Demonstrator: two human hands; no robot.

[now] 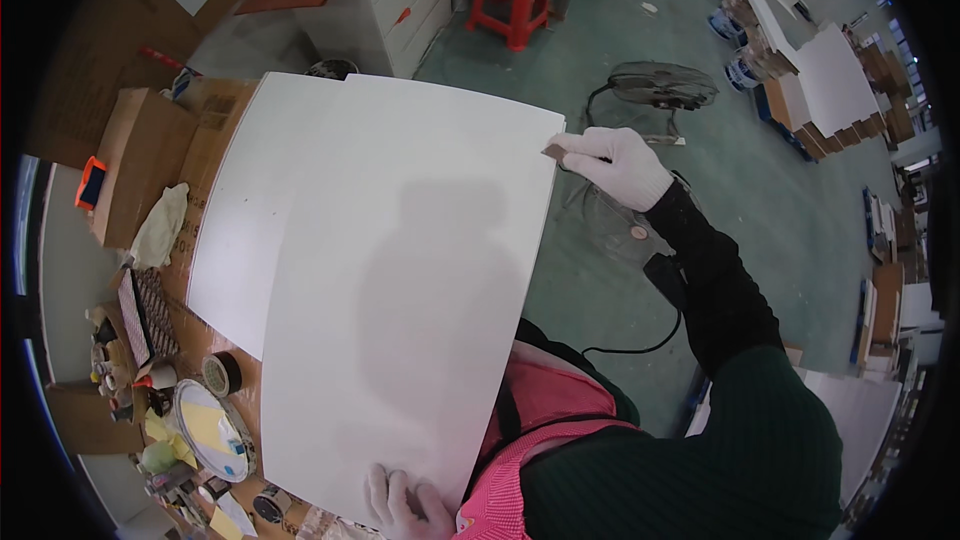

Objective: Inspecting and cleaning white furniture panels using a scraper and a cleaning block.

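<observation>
A large white panel (400,270) lies in front of me, on top of another white panel (232,240) that shows along its left side. At the far right corner of the top panel, my right hand (625,165), in a white glove, pinches a small flat brown-grey piece (554,151). That piece sits against the panel's edge, and its exact kind is too small to make out. My left hand (405,505), also gloved, rests on the panel near its lower edge with the fingers apart. The lower part of this hand is cut off by the picture's rim.
Left of the panels, the cardboard-covered bench (190,310) holds a round lid (212,430), a roll of tape (221,373), a cloth (160,227) and a cardboard box (145,165). A floor fan (660,87) and a red stool (510,10) stand beyond. Stacked panels (825,80) are at the far right.
</observation>
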